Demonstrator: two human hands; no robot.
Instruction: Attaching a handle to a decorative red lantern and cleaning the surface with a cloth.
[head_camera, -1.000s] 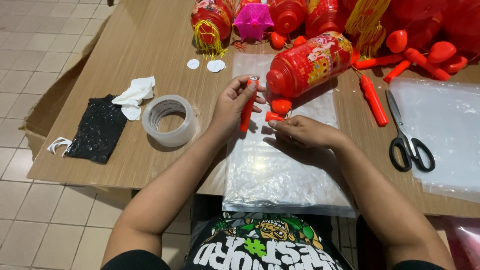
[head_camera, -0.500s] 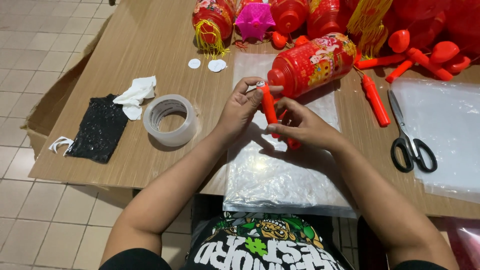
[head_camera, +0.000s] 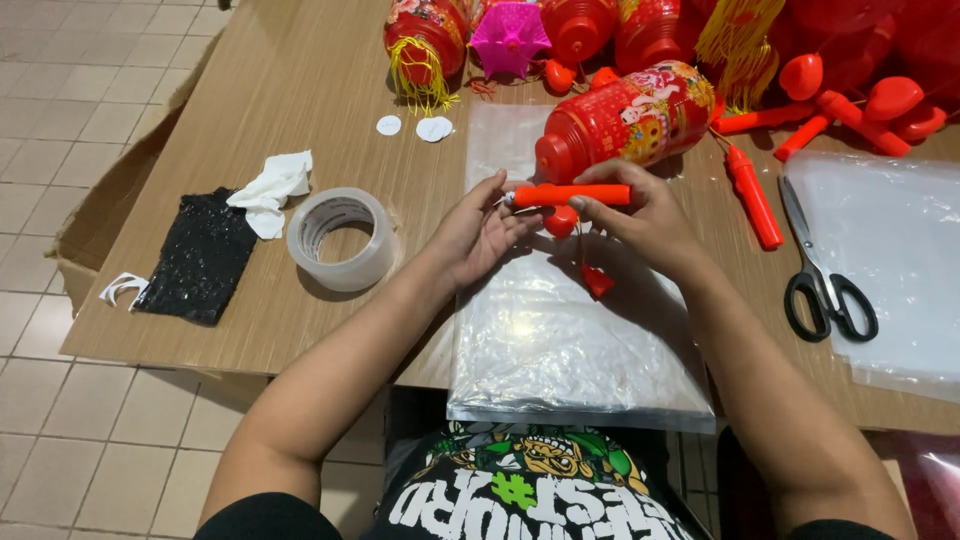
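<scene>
Left hand (head_camera: 478, 235) and right hand (head_camera: 640, 215) pinch the red stick (head_camera: 572, 194) level by its ends; looks light, rigid, slick plastic.

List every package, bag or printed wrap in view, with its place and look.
Clear plastic bag: flat, glossy, on the table under both hands.
Second clear bag: flat, right of the scissors.
Printed wrap on the lantern: red cylinder lying on its side, multicoloured picture.
No screens or signs.
</scene>
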